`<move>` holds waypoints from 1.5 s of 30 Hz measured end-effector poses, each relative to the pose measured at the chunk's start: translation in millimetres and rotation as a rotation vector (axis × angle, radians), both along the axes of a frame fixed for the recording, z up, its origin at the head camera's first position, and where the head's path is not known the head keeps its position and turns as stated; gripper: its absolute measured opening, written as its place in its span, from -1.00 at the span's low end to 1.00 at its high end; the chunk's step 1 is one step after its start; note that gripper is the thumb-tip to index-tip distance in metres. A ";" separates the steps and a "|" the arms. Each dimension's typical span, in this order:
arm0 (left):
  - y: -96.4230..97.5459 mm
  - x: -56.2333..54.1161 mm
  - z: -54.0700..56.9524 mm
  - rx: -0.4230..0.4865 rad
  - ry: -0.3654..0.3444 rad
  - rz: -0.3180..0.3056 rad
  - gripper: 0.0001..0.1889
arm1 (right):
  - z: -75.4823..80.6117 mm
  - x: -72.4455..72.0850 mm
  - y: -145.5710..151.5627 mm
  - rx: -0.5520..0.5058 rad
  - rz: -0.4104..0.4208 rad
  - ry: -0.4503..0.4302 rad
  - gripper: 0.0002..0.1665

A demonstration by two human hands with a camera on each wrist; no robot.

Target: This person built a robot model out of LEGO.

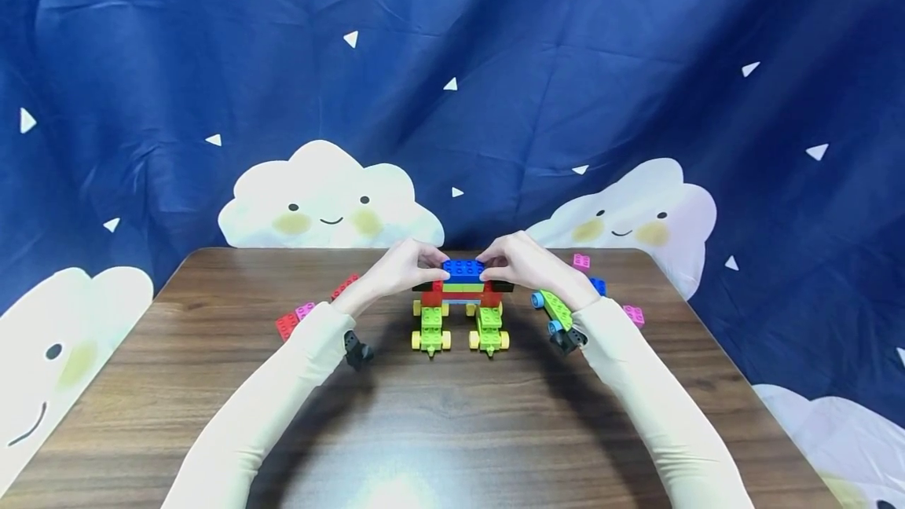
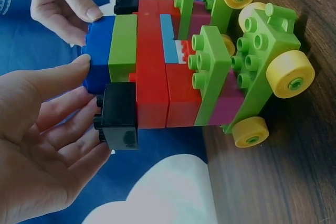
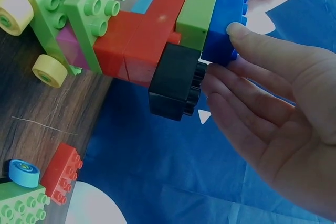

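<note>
A blue toy brick point(image 1: 463, 270) tops a built stack, on a lime green brick point(image 2: 122, 48). My left hand point(image 1: 404, 267) pinches the blue brick's left end between thumb and fingers. At its right end, my right hand point(image 1: 523, 261) grips it the same way. Below are red bricks point(image 2: 151, 77), a light blue piece point(image 2: 169, 39) and a black brick point(image 2: 121, 116) jutting out on the left, with another black brick point(image 3: 176, 80) on the right. Two lime wheeled bases point(image 1: 430, 328) with yellow wheels point(image 2: 290, 74) carry the stack upright on the table.
The wooden table point(image 1: 438, 430) backs onto a blue cloud-print curtain point(image 1: 452, 38). To the left lie red bricks point(image 1: 287, 325) and a pink brick point(image 1: 305, 310). A green wheeled base point(image 1: 556, 310), a blue brick point(image 1: 598, 286) and pink bricks point(image 1: 633, 315) lie right, partly behind my forearm.
</note>
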State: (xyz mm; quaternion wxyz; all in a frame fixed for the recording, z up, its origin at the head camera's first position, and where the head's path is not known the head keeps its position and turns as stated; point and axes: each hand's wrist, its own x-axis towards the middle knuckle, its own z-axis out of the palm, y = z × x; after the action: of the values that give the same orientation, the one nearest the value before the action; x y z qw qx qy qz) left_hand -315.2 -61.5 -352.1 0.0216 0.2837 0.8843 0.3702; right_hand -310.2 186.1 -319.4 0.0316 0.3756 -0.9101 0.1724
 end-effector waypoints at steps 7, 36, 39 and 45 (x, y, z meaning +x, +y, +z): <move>-2.3 -0.5 -1.8 -0.010 -0.006 0.012 -0.65 | -4.0 -1.8 -0.9 0.013 0.010 0.017 -0.62; -5.2 2.4 -6.8 0.043 0.013 -0.018 -0.63 | -1.8 -1.8 40.4 -0.083 -0.105 0.027 -0.66; -4.3 2.8 -6.2 0.040 0.008 -0.011 -0.63 | -2.8 -5.4 55.0 -0.099 -0.134 0.033 -0.69; -3.8 3.4 -5.1 0.033 0.010 0.000 -0.63 | -9.9 -15.8 92.7 -0.116 -0.233 0.011 -0.66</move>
State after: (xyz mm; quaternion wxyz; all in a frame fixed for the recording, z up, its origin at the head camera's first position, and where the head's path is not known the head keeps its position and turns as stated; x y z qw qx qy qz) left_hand -311.9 -65.3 -357.2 0.0125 0.2859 0.8782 0.3833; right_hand -326.0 278.9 -329.3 0.0782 0.2657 -0.9358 0.2179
